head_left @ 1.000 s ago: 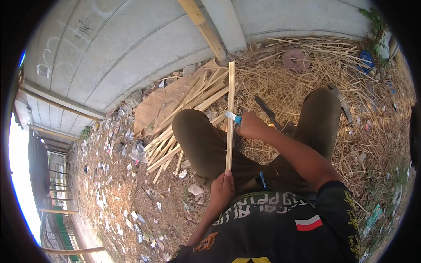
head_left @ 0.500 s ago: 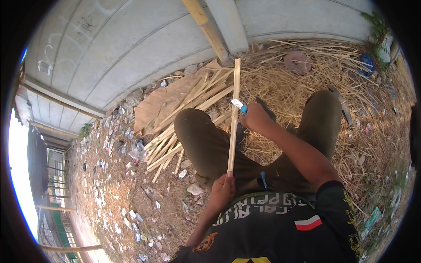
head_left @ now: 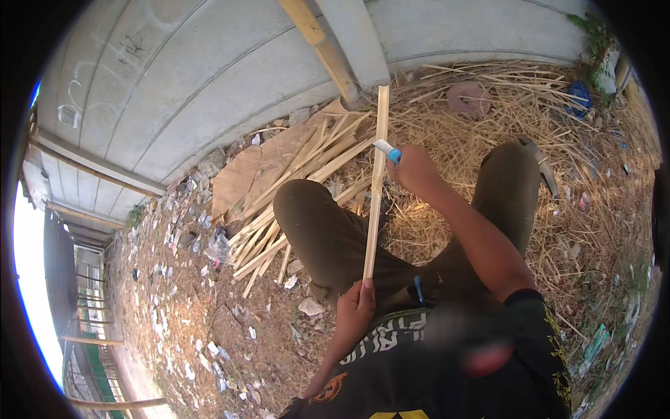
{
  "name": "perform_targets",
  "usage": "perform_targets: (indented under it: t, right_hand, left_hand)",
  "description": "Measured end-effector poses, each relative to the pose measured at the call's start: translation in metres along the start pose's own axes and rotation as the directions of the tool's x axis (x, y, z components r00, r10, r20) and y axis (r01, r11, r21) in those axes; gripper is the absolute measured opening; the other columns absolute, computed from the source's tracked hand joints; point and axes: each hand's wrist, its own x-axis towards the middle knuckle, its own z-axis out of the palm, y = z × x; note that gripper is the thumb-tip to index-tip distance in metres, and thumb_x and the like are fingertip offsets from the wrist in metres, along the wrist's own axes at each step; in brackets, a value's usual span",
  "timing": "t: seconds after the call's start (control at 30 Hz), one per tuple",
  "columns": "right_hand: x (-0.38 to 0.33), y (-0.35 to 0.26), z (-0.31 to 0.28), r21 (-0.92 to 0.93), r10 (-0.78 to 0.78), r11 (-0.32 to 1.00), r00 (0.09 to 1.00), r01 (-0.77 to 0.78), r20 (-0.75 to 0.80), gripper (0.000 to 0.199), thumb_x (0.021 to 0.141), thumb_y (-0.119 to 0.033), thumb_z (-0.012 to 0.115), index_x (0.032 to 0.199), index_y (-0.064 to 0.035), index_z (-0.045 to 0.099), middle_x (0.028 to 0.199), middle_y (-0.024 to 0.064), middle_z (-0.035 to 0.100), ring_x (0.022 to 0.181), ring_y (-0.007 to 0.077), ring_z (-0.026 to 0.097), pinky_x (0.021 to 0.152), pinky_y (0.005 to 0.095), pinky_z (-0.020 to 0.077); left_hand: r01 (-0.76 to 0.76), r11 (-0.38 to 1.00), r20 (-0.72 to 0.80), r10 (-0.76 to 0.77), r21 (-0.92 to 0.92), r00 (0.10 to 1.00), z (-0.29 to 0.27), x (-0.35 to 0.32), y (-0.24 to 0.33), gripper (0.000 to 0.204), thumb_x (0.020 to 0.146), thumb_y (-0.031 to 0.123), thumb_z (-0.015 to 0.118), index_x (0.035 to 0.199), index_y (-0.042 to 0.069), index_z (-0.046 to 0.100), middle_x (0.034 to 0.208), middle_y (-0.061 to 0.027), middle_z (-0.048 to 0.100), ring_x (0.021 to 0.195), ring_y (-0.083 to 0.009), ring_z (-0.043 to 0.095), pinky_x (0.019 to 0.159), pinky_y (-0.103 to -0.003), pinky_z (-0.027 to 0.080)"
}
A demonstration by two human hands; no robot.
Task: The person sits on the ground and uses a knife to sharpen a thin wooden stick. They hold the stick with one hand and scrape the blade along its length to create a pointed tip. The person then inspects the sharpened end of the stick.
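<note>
Here, left hand (head_left: 355, 306) closed round one pale strip (head_left: 377, 187); right hand (head_left: 414, 170) clasps one blue-handled knife (head_left: 388, 150), blade seemingly touching strip.

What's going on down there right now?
A seated person's left hand grips the lower end of a long, pale, wood-like strip. The right hand holds a blue-handled knife with a light metal blade, which crosses the strip's upper part. More pale strips lie piled beside the left knee.
</note>
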Motion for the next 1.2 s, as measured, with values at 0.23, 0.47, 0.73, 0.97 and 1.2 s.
perform_targets:
  t: [0.23,0.47,0.73,0.97,1.2]
  right_hand:
    - [-0.001,-0.003,0.001,-0.146,0.188,0.971,0.982,-0.188,-0.010,0.021,0.086,-0.017,0.067,0.083,0.0036,0.070,0.068,0.0187,0.066,0.064,0.0351,0.069,0.061,0.0455,0.0553]
    - [-0.013,-0.007,0.001,-0.184,0.150,0.976,0.975,-0.119,0.165,0.021,0.081,-0.015,0.069,0.088,0.0049,0.070,0.078,0.0226,0.069,0.073,0.0382,0.071,0.067,0.0474,0.0565]
    - [-0.032,-0.007,0.040,-0.039,-0.041,0.998,0.982,0.049,0.182,0.022,0.080,-0.018,0.071,0.080,0.0035,0.068,0.070,0.0211,0.067,0.067,0.0357,0.070,0.063,0.0456,0.0547]
    - [-0.010,0.011,0.011,0.163,0.052,0.985,0.998,-0.058,0.043,0.024,0.083,-0.021,0.070,0.072,0.0009,0.064,0.060,0.0139,0.061,0.055,0.0274,0.064,0.055,0.0419,0.0494]
    - [0.000,0.006,-0.005,-0.060,0.078,0.995,0.997,-0.079,-0.029,0.027,0.083,-0.026,0.072,0.080,0.0004,0.068,0.069,0.0165,0.066,0.065,0.0350,0.068,0.062,0.0462,0.0534]
  left_hand:
    - [-0.135,0.938,-0.103,0.176,0.320,0.979,0.007,-0.001,0.005,0.040,0.108,0.031,0.050,0.080,0.002,0.058,0.058,-0.0061,0.054,0.051,-0.0139,0.055,0.051,-0.032,0.043]
    - [-0.151,0.909,-0.112,0.209,0.389,0.971,0.007,-0.001,0.002,0.039,0.107,0.029,0.050,0.082,0.001,0.059,0.059,-0.0099,0.056,0.051,-0.0202,0.059,0.051,-0.035,0.044]
    - [-0.039,0.978,-0.126,0.066,0.206,0.990,0.004,0.005,0.000,0.042,0.108,0.033,0.048,0.080,0.003,0.057,0.058,-0.0030,0.049,0.055,-0.0097,0.047,0.053,-0.030,0.040]
    - [-0.067,0.987,-0.011,0.070,0.146,0.998,0.000,-0.006,0.010,0.029,0.107,0.029,0.052,0.092,0.005,0.058,0.063,0.0050,0.048,0.056,-0.0038,0.045,0.052,-0.024,0.037]
    - [-0.179,0.892,-0.042,0.215,0.415,0.976,0.002,-0.009,0.021,0.014,0.104,0.017,0.053,0.106,0.004,0.059,0.062,-0.0092,0.057,0.054,-0.0180,0.059,0.052,-0.032,0.044]
